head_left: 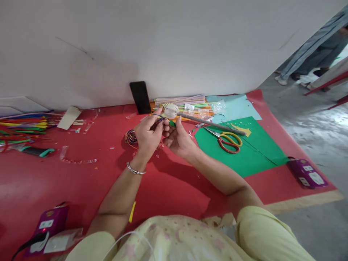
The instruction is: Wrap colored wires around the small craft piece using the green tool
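Observation:
Over the middle of the red tabletop my two hands meet. My left hand (149, 133), with a silver bracelet at the wrist, is closed, thumb and fingers pinched on something small and dark that I cannot make out. The thumb and fingers of my right hand (179, 140) are closed around a small green piece (172, 123), partly hidden by the fingers. Just beyond the fingertips is a whitish ball (171, 111) on a long grey stick (209, 122); whether a hand touches it is unclear. Beside my left hand lies a coil of multicoloured cord (131, 137).
Scissors (228, 141) with red and yellow handles lie on green paper (261, 154). A black phone (140, 97) leans against the white wall. Colourful craft stems (24, 125) lie left, near a dark cutter (38, 150). Purple boxes (307, 173) sit at both sides. People's legs show far right.

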### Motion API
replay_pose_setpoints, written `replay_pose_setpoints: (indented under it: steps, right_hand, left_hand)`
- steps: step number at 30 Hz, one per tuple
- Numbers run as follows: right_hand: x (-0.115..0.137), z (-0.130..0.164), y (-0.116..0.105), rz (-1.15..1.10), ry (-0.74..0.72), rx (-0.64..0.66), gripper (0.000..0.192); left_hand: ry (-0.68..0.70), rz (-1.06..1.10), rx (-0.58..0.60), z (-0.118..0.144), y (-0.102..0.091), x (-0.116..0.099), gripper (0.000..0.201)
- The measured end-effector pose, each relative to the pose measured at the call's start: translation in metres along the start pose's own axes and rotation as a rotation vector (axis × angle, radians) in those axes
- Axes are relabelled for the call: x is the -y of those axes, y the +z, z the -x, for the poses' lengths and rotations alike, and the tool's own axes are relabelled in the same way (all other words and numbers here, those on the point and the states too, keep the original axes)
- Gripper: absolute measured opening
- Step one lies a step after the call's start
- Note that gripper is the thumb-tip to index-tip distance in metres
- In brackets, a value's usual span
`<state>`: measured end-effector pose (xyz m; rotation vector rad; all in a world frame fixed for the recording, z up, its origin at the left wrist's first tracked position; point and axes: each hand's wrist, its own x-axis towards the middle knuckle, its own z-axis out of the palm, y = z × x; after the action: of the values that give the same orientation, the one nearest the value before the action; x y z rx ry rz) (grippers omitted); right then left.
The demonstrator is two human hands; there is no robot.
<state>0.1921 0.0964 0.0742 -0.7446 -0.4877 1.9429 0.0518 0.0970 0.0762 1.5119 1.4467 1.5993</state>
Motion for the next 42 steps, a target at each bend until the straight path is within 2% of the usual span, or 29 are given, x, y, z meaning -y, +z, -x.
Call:
replay_pose_setpoints:
  steps: [4, 8, 10, 12, 15, 19, 23, 25, 29, 32, 35, 42]
  right_hand:
    - [-0.007, 0.0, -0.002, 0.006, -0.032, 0.05, 0.064]
    - [-0.005, -0.011, -0.019, 0.233, -0.258, 0.117, 0.065]
    - [-0.003, -0.016, -0.028, 0.341, -0.381, 0.147, 0.063]
    - [-0.002, -0.019, -0.033, 0.402, -0.418, 0.186, 0.062]
    - [-0.002, -0.019, -0.035, 0.392, -0.388, 0.205, 0.06]
    - [-0.002, -0.019, -0.03, 0.354, -0.356, 0.124, 0.059]
    - [0.001, -0.018, -0.026, 0.358, -0.312, 0.048, 0.066]
    - [0.006, -0.018, -0.027, 0.354, -0.308, 0.094, 0.07]
    - [0.023, -0.019, -0.039, 0.421, -0.311, 0.276, 0.075]
    - [0.038, -0.023, -0.049, 0.568, -0.367, 0.308, 0.075]
    - [0.051, -0.022, -0.053, 0.696, -0.454, 0.372, 0.074]
    - [0.074, -0.004, -0.039, 0.915, -0.638, 0.44, 0.061]
  left_hand:
    - [-0.174, 0.34, 0.011, -0.002, 0.0, -0.008, 0.039]
    - [-0.312, 0.518, 0.15, -0.01, -0.01, -0.016, 0.041]
    - [-0.356, 0.547, 0.195, -0.014, -0.014, -0.018, 0.041]
    - [-0.38, 0.566, 0.213, -0.015, -0.017, -0.019, 0.04]
    - [-0.394, 0.571, 0.21, -0.015, -0.016, -0.018, 0.04]
    - [-0.411, 0.56, 0.185, -0.015, -0.012, -0.017, 0.044]
    - [-0.422, 0.618, 0.203, -0.014, -0.011, -0.019, 0.044]
    - [-0.447, 0.661, 0.237, -0.014, -0.012, -0.02, 0.042]
    - [-0.549, 0.703, 0.376, -0.016, -0.018, -0.018, 0.042]
    - [-0.605, 0.68, 0.458, -0.018, -0.022, -0.017, 0.044]
    - [-0.625, 0.658, 0.479, -0.019, -0.025, -0.016, 0.046]
    - [-0.646, 0.658, 0.489, -0.02, -0.03, -0.017, 0.048]
